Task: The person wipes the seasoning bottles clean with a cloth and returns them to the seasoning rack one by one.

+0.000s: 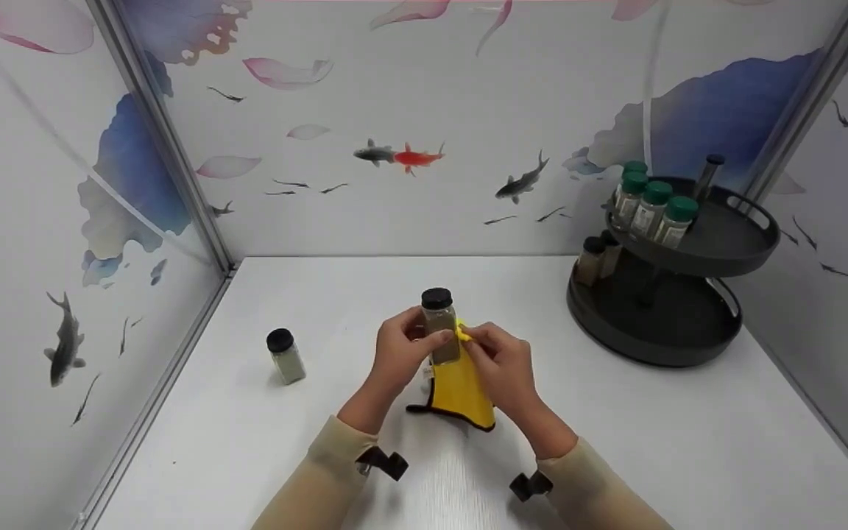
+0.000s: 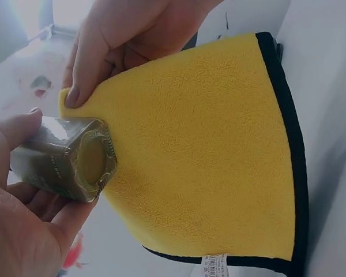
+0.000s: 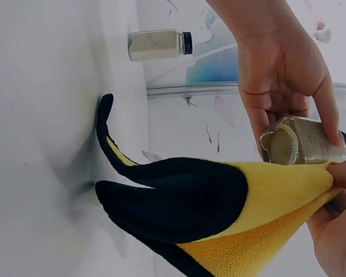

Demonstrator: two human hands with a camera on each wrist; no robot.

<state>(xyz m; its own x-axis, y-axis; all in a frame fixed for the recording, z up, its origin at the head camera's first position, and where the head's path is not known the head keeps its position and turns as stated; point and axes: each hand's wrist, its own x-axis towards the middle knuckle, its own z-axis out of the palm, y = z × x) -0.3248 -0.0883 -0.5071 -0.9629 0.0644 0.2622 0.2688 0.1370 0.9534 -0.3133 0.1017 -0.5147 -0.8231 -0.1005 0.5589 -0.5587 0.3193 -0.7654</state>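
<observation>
My left hand (image 1: 400, 350) grips a black-capped spice jar (image 1: 440, 324) upright above the table, thumb across its front. In the left wrist view the square glass base of the jar faces the camera. Right beside it, my right hand (image 1: 501, 361) pinches a yellow cloth (image 1: 461, 390) with black edging between thumb and fingers. The pinched part lies against the jar's side, and the rest hangs down toward the table. A white tag (image 2: 214, 264) shows on the cloth's edge in the left wrist view.
Another black-capped jar (image 1: 288, 357) stands on the white table to the left. At the back right is a two-tier dark rack (image 1: 689, 346); green-capped jars (image 1: 656, 202) sit on its upper tier, black-capped jars (image 1: 591, 261) on the lower. Printed walls enclose the table.
</observation>
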